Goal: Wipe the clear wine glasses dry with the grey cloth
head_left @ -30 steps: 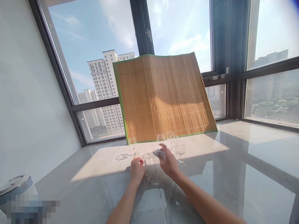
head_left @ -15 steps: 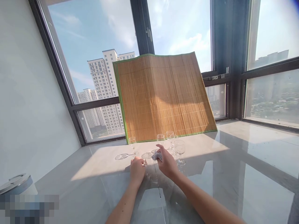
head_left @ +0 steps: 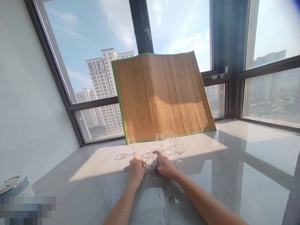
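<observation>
Low over the grey surface, my left hand (head_left: 137, 170) is closed at the left end of a clear stemmed glass (head_left: 148, 163). The glass lies sideways between my hands and shows only in part. My right hand (head_left: 165, 165) pinches a crumpled whitish cloth (head_left: 155, 163) against the glass's right side. Just beyond, several clear stemmed glasses stand upright. One glass (head_left: 179, 150) is right of my right hand, another glass (head_left: 160, 140) is behind it, and a lone glass (head_left: 132, 143) stands behind my left hand.
A bamboo mat (head_left: 161, 97) with green edging leans on the window at the back of the glossy tiled sill (head_left: 93, 193). A lidded container (head_left: 16, 184) sits at the lower left, partly blurred out. A white wall (head_left: 35, 103) bounds the left side.
My right hand, with the cloth, has moved a little down and left, closer to my left hand. More of the glass between them now shows. The view has shifted slightly.
</observation>
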`<state>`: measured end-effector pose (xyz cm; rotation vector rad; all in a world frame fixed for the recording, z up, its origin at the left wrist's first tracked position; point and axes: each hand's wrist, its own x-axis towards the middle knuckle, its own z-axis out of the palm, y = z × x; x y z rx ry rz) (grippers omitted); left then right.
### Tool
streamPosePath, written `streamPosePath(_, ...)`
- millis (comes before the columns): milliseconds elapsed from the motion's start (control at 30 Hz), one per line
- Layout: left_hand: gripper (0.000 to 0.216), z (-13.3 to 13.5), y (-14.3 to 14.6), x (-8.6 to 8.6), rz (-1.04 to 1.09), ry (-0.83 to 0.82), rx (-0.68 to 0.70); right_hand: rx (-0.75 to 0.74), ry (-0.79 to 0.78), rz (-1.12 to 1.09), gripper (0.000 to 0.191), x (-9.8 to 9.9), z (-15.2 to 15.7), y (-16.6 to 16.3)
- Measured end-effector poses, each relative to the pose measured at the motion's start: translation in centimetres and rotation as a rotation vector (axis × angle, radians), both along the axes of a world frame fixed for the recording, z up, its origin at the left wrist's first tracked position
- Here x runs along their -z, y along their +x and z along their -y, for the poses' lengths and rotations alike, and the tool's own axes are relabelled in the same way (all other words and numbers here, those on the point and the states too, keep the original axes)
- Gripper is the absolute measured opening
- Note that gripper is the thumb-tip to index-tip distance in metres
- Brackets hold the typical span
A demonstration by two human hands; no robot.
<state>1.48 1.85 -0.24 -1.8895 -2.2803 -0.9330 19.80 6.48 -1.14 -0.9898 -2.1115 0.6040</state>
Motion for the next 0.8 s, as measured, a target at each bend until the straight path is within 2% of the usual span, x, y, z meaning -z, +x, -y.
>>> streamPosePath(133, 0.037, 0.0, 0.0, -0.2, 0.026, -0.013, -0.006, -0.017, -0.007, -0.064, 0.070, 0.2, -0.4, -0.2)
streamPosePath(333, 0.035, -0.2, 0.1, -0.4, 0.017, -0.033, 0.002, -0.066, 0.004, -0.296, 0.057, -1.1, 0.5, -0.7)
streamPosePath(533, 0.031, -0.5, 0.2, -0.1, -0.033, -0.059, 0.088, -0.127, -0.153, -0.592, 0.044, -3.0, 1.4, -0.6)
streamPosePath(633, 0.031, -0.7, 0.3, 0.3, -0.058, -0.052, 0.160, -0.096, -0.185, -0.660, 0.040, -3.9, 1.7, -0.3)
streamPosePath(800, 0.037, -0.9, 0.8, 0.8, -0.005, -0.056, 0.214, 0.022, -0.137, -0.793, 0.033, -4.9, 2.4, -0.4)
